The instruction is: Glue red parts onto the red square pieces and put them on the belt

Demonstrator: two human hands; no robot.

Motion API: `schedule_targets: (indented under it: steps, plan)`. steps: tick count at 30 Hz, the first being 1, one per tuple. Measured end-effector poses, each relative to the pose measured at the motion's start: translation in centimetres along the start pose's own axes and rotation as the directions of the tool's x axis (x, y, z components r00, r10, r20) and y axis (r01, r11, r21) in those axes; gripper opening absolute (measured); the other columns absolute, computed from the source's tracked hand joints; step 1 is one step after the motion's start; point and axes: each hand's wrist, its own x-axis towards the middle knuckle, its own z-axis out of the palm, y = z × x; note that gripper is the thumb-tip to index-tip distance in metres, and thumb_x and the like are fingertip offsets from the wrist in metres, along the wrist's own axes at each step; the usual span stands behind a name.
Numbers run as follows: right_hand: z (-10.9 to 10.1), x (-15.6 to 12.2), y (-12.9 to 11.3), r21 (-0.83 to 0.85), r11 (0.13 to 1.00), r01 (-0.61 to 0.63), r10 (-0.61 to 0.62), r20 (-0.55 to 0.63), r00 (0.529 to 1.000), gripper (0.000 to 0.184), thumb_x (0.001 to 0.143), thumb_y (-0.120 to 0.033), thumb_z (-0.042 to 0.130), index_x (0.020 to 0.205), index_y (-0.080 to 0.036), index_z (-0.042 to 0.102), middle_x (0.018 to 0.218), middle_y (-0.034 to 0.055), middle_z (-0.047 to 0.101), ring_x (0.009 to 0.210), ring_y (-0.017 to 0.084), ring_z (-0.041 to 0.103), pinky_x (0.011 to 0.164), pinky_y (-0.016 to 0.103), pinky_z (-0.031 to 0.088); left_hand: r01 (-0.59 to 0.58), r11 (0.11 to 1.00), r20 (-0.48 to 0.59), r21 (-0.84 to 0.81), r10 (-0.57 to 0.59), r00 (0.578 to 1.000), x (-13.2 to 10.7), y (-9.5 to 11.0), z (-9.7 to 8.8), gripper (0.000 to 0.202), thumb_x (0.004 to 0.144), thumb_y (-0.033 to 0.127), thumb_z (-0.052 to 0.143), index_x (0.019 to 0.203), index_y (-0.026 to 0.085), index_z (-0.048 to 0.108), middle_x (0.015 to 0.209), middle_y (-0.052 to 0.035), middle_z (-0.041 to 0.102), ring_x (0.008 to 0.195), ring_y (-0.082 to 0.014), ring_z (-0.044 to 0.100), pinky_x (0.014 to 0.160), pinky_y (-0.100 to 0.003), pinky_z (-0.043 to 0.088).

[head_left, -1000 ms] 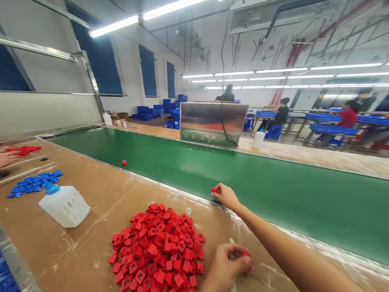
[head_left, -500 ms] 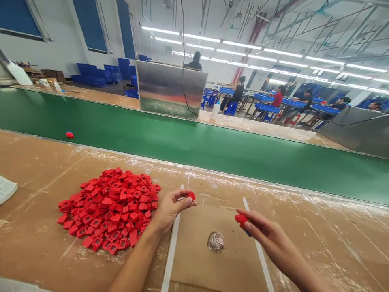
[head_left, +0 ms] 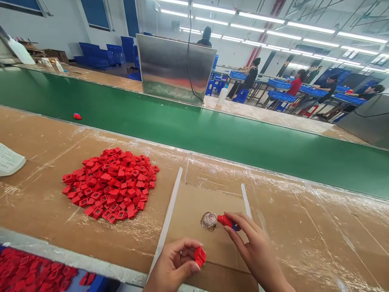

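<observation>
Red parts point(head_left: 199, 256) pinched, left hand point(head_left: 172, 263), right hand point(head_left: 258, 251)

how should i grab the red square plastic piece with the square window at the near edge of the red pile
I'd pinch the red square plastic piece by two opposite straight sides, coming down from above on the near side of the red pile. It sits at the outer edge, apparently with nothing on top, and its parallel sides should give a steady pinch.

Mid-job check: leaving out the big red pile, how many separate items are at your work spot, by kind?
Red square plastic part in left hand: 1
Red-and-blue plastic part in right hand: 1
Small clear glass vessel: 1
White strips: 2
Total: 5
</observation>
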Motion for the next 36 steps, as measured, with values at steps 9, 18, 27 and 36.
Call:
schedule_targets:
  steps: [9, 18, 27, 36]
  plan:
    - [0.3, 0.0, 0.0, -0.07, 0.996, 0.051, -0.05, 0.014, 0.999, 0.021, 0.105, -0.03, 0.048, 0.123, -0.024, 0.056, 0.111, 0.0052, 0.062, 0.099, 0.02, 0.061, 0.082, 0.031, 0.05, 0.028, 0.998, 0.032, 0.064, -0.03, 0.999, 0.0, 0.6, -0.1, 0.033, 0.079, 0.035, 0.079, 0.108, 0.021, 0.07, 0.093, -0.0047, 0.072, 0.09, -0.0195, 0.065, 0.086, -0.032, 0.048]
    - [0.4, 0.3, -0.5, -0.1, 0.991, 0.087, -0.085, 0.02, 0.996, 0.021, 0.105, -0.03, 0.047, 0.123, -0.022, 0.056, 0.109, 0.0056, 0.061, 0.097, 0.02, 0.061, 0.081, 0.031, 0.049, 0.02, 0.998, 0.036, 0.067, -0.022, 0.999, -0.1, 1.0, 0.0, 0.035, 0.077, 0.037, 0.081, 0.107, 0.022, 0.072, 0.094, -0.0047, 0.074, 0.091, -0.019, 0.066, 0.085, -0.028, 0.049]
    - [0.2, 0.5, -1.0, -0.171, 0.978, 0.122, -0.115, 0.045, 0.992, 0.022, 0.106, -0.028, 0.046, 0.124, -0.022, 0.057, 0.106, 0.0061, 0.062, 0.093, 0.021, 0.062, 0.077, 0.031, 0.049, 0.033, 0.999, 0.054, 0.021, -0.034, 0.998, 0.0, 0.9, 0.0, 0.032, 0.08, 0.036, 0.078, 0.106, 0.02, 0.068, 0.097, -0.007, 0.073, 0.092, -0.0198, 0.067, 0.088, -0.032, 0.049]
    - [-0.2, 0.6, -2.7, -0.023, 1.0, 0.02, -0.021, -0.065, 0.998, 0.021, 0.102, -0.031, 0.055, 0.121, -0.025, 0.06, 0.107, 0.0036, 0.062, 0.09, 0.018, 0.062, 0.079, 0.028, 0.05, 0.03, 0.996, 0.0, 0.085, -0.031, 1.0, -0.3, 1.1, 0.2, 0.031, 0.083, 0.037, 0.075, 0.108, 0.019, 0.067, 0.1, -0.008, 0.074, 0.092, -0.0199, 0.068, 0.086, -0.03, 0.05]
